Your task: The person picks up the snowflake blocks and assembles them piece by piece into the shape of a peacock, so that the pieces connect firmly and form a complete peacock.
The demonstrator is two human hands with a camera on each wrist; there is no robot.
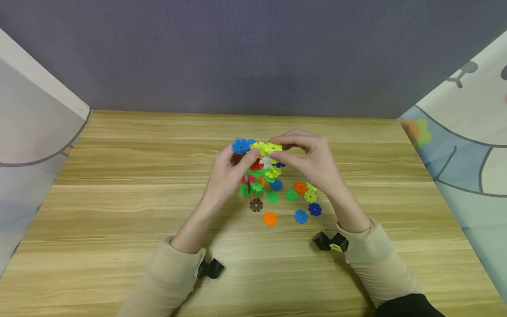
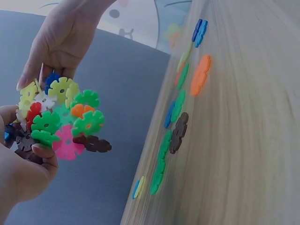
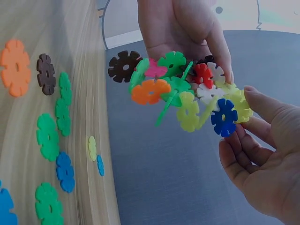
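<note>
A cluster of interlocked, notched plastic flower discs (image 2: pixel 65 123) in green, pink, red, white, yellow, brown and blue is held above the table. On one side of it my left hand (image 1: pixel 226 174) grips the discs between thumb and fingers, with a blue disc (image 1: pixel 240 146) beside the fingertips. From the other side my right hand (image 1: pixel 314 160) pinches a yellow disc (image 3: pixel 241 106) at the cluster's edge. Close below the right fingertips, a dark blue disc (image 3: pixel 224 117) sticks out of the cluster. A brown disc (image 3: pixel 124 66) forms the opposite end.
Loose discs are scattered on the wooden table (image 1: pixel 138 211) beneath and in front of the hands: an orange disc (image 1: pixel 270 219), a brown one (image 1: pixel 256 205), a dark blue one (image 1: pixel 314 209) and several green ones. A grey panel (image 1: pixel 245 57) rises behind the table.
</note>
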